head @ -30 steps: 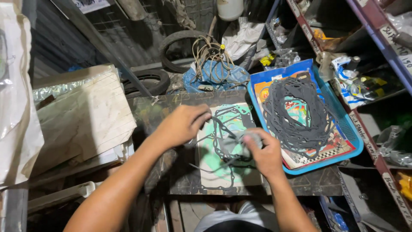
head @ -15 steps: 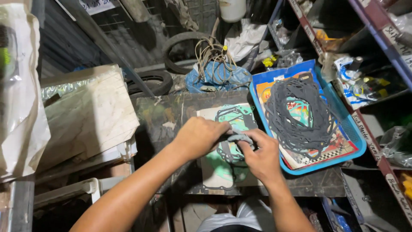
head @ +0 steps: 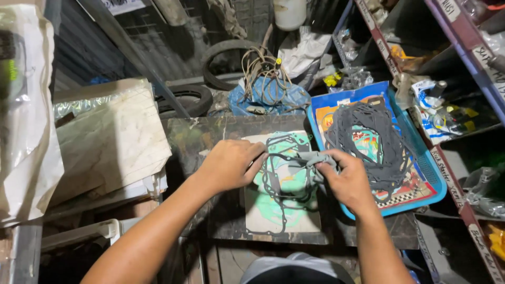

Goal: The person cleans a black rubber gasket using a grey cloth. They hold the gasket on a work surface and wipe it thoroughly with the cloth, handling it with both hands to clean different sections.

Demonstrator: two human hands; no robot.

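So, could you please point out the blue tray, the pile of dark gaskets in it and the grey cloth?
blue tray (head: 432, 167): head view, on its right rim.
pile of dark gaskets (head: 368, 139): head view, middle of the heap.
grey cloth (head: 309, 159): head view, on the fold showing beside the right hand (head: 350, 181).
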